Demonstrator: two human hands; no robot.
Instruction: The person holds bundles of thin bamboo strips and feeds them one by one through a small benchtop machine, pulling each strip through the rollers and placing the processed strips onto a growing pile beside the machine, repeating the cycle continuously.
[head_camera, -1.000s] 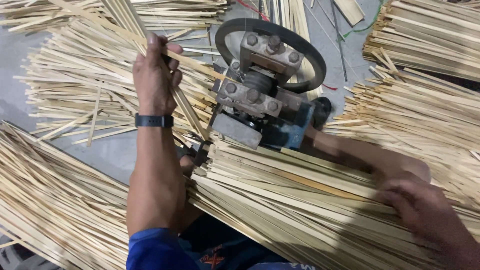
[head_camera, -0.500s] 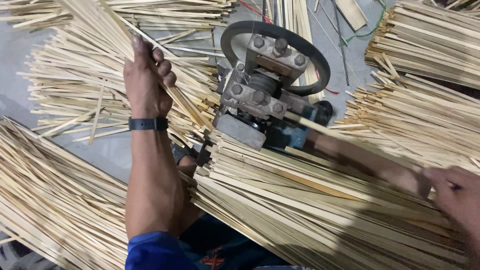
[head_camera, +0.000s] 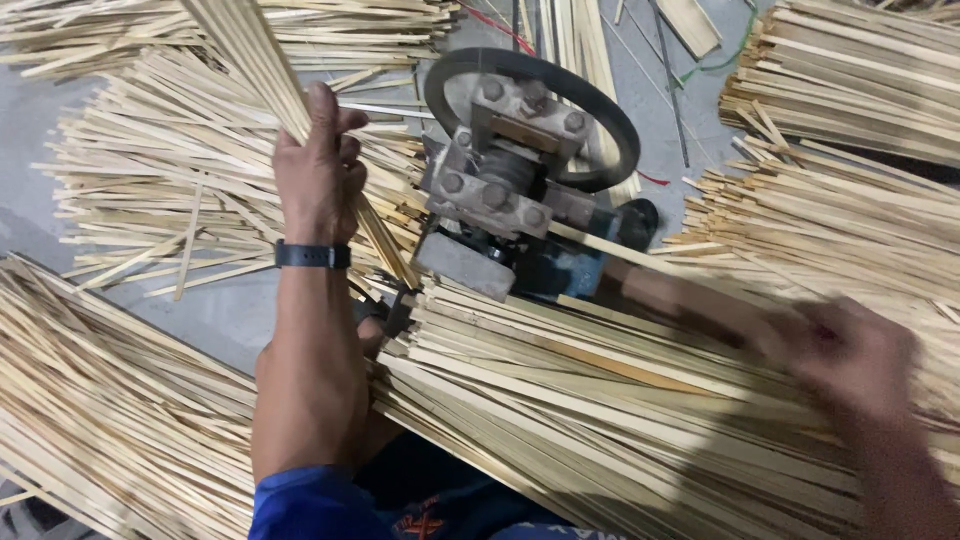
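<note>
My left hand (head_camera: 318, 172), with a black band on its wrist, is closed around a bundle of thin bamboo strips (head_camera: 245, 52). The bundle slants from the top left down toward the left side of a grey metal splitting machine (head_camera: 497, 192) with a black ring wheel. My right hand (head_camera: 848, 352) is blurred with motion. It hovers over the big pile of strips (head_camera: 600, 420) in front of the machine, at the end of one strip (head_camera: 600, 245) that leads out of the machine's right side. Its grip on that strip is not clear.
Heaps of bamboo strips lie all around: one at the lower left (head_camera: 100, 430), one behind my left hand (head_camera: 150, 190), stacked bundles at the right (head_camera: 850, 90). Bare grey floor (head_camera: 215, 315) shows between them. Thin wires (head_camera: 700, 70) trail behind the machine.
My left hand has stayed closed on the bundle and shifted slightly nearer. My right hand swung out to the right, then came back left over the front pile.
</note>
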